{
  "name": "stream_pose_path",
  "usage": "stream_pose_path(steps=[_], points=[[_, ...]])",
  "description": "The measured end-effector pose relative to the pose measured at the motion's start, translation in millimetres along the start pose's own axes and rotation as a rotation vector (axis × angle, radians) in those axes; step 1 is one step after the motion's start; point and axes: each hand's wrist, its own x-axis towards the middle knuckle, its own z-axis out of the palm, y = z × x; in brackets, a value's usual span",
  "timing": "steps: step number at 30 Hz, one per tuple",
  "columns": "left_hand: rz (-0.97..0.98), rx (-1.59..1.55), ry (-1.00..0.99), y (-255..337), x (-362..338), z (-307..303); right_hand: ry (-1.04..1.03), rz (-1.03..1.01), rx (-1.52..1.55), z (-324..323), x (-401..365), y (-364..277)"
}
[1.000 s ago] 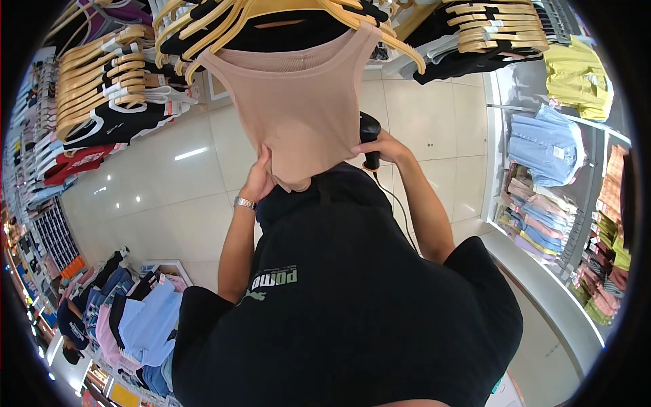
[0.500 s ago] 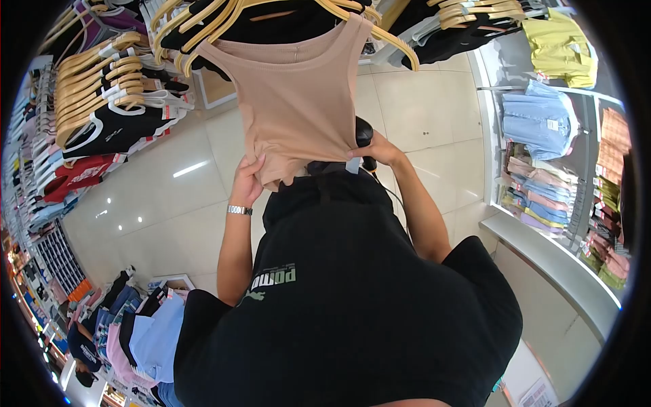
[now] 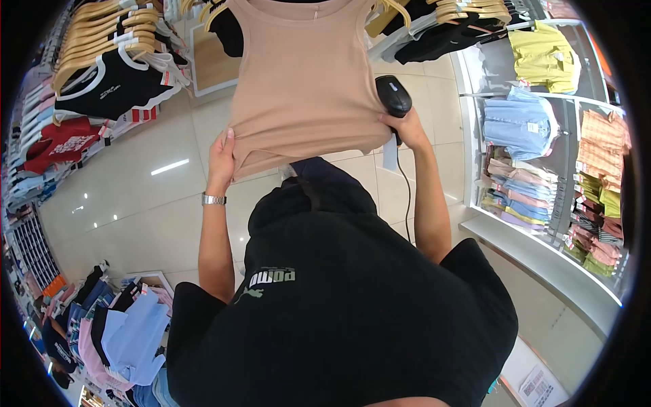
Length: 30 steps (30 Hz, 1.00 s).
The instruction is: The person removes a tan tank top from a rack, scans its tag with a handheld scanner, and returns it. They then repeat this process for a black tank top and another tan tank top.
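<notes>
A beige tank top [image 3: 305, 88] hangs in front of me, its lower hem stretched between my hands. My left hand [image 3: 220, 161], with a silver watch on the wrist, is closed on the left side of the hem. At the opposite edge, my right hand [image 3: 410, 130] pinches the fabric and also holds a black barcode scanner [image 3: 393, 96]. The scanner's head points up and away, and its cable [image 3: 409, 190] runs down beside my forearm. Below the right fingers dangles a pale tag [image 3: 390, 154].
Black and white tops on wooden hangers [image 3: 112, 81] fill a rack at left. Further hanging clothes [image 3: 447, 37] stand behind the tank top. A wall shelf at right carries a blue shirt [image 3: 519, 122] and folded garments. Light blue clothing [image 3: 135, 336] lies at lower left.
The tank top has been drawn toward me and its hem spread wider and flatter. My hands have moved apart, and the scanner now shows clearly beside the fabric.
</notes>
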Motion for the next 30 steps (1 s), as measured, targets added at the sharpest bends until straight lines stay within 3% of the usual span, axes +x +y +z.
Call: stream_pose_path(steps=[11,14,18,20,22,25,28,29,30], points=[[0.208,0.254,0.237,-17.8,2.1,-40.2,0.118,-0.037,0.100,-34.5,-18.0,13.6],[0.138,0.331,0.242,-1.9,-4.6,-27.5,0.107,-0.062,0.035,-26.8,-21.9,9.2],[0.188,0.206,0.033,-12.1,2.2,5.9,0.006,-0.008,-0.002,4.6,-24.6,-11.9],[0.256,0.137,-0.044,-11.7,5.0,26.7,-0.014,-0.077,0.022,21.5,-22.0,-13.6],[0.327,0.196,-0.044,-22.7,12.5,40.2,-0.031,-0.172,0.065,36.3,-15.3,-8.7],[0.354,0.352,-0.066,-36.0,29.4,44.8,-0.105,-0.084,0.013,49.1,-4.4,-6.0],[0.213,0.593,-0.026,-17.1,35.2,52.8,-0.139,0.010,0.001,55.9,3.1,-5.9],[0.146,0.681,0.000,-2.8,39.1,57.2,-0.106,-0.126,0.027,61.0,12.6,6.9],[0.266,0.700,0.058,8.6,46.6,62.4,-0.072,-0.257,0.052,66.6,15.1,5.5]])
